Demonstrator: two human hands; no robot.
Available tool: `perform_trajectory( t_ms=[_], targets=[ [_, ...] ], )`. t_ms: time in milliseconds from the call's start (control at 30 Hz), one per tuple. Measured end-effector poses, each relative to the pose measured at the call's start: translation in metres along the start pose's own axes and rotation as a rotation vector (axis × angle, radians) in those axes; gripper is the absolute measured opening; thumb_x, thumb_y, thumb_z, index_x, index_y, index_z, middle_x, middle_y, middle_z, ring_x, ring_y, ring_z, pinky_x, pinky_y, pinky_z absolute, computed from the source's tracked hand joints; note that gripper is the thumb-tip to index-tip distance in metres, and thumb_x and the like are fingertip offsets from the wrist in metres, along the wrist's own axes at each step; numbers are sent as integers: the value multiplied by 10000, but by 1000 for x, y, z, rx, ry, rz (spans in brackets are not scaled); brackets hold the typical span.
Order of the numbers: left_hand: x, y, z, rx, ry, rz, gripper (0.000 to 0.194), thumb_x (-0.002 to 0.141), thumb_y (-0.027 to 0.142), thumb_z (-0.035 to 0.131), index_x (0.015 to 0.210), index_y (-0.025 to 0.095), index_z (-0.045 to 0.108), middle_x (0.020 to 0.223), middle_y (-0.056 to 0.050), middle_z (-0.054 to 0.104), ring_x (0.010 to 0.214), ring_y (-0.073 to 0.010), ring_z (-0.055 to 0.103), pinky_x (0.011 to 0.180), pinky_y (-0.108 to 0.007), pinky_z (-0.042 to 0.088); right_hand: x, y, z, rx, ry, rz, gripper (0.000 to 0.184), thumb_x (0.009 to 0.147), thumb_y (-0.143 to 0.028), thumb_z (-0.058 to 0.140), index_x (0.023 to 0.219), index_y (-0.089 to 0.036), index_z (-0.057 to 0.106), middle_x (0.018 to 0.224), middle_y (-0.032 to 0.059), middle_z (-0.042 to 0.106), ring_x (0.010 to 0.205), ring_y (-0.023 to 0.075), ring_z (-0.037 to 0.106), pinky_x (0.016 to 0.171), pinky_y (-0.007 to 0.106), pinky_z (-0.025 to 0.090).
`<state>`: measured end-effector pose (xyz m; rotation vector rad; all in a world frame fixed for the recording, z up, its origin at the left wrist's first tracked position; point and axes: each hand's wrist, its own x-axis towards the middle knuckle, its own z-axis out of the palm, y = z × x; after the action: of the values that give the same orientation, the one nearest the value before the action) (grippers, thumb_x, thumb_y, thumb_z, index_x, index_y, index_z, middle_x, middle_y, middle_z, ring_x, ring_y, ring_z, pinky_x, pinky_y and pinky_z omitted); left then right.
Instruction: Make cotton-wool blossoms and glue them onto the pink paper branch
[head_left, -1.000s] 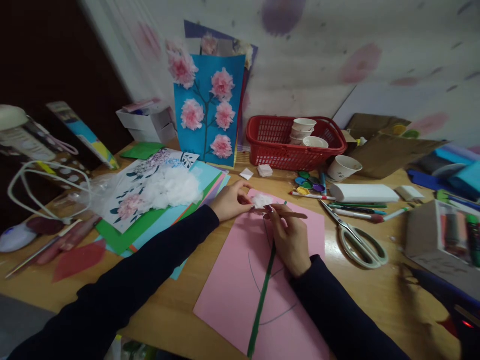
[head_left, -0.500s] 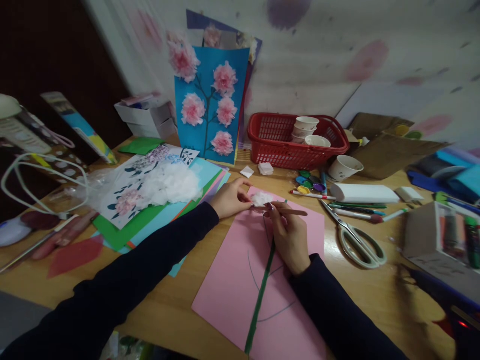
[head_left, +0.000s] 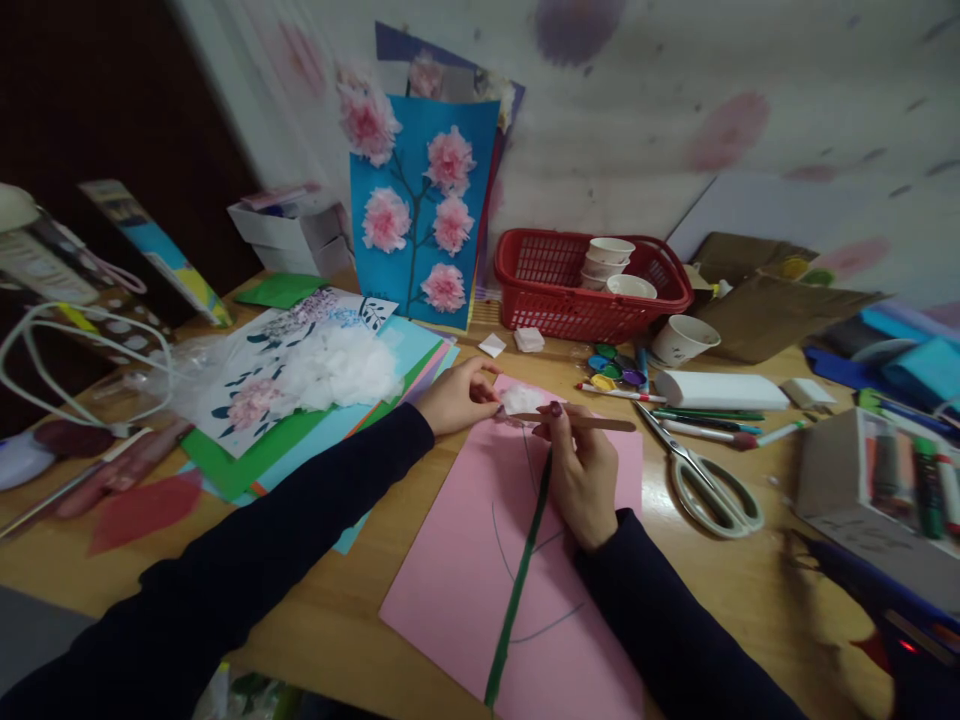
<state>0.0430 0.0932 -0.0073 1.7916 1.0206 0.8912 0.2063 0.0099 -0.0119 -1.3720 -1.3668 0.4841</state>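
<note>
At pink sheet [head_left: 450, 570]: R hand [head_left: 585, 470] closed on 1 wooden stick [head_left: 604, 424]; L hand [head_left: 459, 398] half-curled nr white tuft [head_left: 517, 400], hold unclear.

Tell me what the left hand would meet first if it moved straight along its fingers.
Probably the white fluffy tuft just beyond the fingertips of the left hand; the flat stick in the right hand lies close by. Exact depth is unclear.

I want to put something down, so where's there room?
There's bare wood between the pink paper and left sleeve, and some between the scissors and glue gun. It's crowded around the basket and brush.
</note>
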Motion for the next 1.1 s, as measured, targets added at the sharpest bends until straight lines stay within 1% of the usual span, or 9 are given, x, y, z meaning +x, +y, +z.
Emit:
perform_trajectory(
  t_ms=[167,300,400,467,600,700,800,967,1100],
  targets=[
    [0,2,-2,-1,6,8,385,662,122,663,1026,140,539,733,13,622,605,-96,555,592,-221,436,4,-3,2,154,111,124,273,897,-414,472,875,-163,577,635,3,601,604,156,583,604,289,453],
    [-4,14,-4,112,70,151,163,765,268,630,861,145,675,760,-1,554,597,-87,458,555,-216,370,6,-7,1,385,163,118,179,839,-358,561,841,-185,511,581,-34,581,528,129,555,541,260,447],
    [-10,23,-1,118,-13,225,216,772,354,644,768,150,712,733,-9,556,617,-99,473,566,-221,372,5,-10,-1,516,184,109,174,797,-322,602,854,-190,503,562,-49,586,506,121,562,530,252,456],
    [-15,28,2,123,-47,242,183,777,312,644,753,143,712,706,-14,591,616,-106,498,574,-222,384,5,-12,-2,552,189,125,185,779,-302,615,869,-186,503,556,-47,600,497,119,574,532,251,462],
    [-31,35,8,264,-39,308,159,832,215,561,775,136,687,685,-20,633,595,-110,530,586,-221,411,4,-18,-5,582,214,179,234,748,-284,642,885,-178,484,509,-44,611,456,125,581,515,250,465],
    [-44,38,11,389,31,434,187,853,158,479,872,133,664,750,-45,661,666,-131,583,652,-235,454,3,-23,-7,597,222,187,265,738,-285,664,866,-194,450,499,-51,613,446,134,591,496,246,459],
    [-54,40,14,439,127,527,224,837,115,435,906,128,647,768,-61,668,686,-140,609,672,-242,479,-1,-28,-9,614,218,135,286,743,-291,680,806,-209,414,501,-61,606,445,134,598,489,245,464],
    [-60,50,14,311,253,455,217,825,110,448,846,139,661,687,-33,669,595,-117,600,601,-219,479,-14,-39,-9,642,195,21,301,789,-320,671,810,-222,387,571,-66,611,523,153,657,561,283,515],
    [-61,57,12,157,293,372,212,818,133,471,756,143,674,635,-20,662,566,-108,599,579,-208,487,-24,-44,-7,667,188,-64,234,831,-256,635,809,-215,406,685,-56,607,616,148,688,633,291,530]
  ],
)
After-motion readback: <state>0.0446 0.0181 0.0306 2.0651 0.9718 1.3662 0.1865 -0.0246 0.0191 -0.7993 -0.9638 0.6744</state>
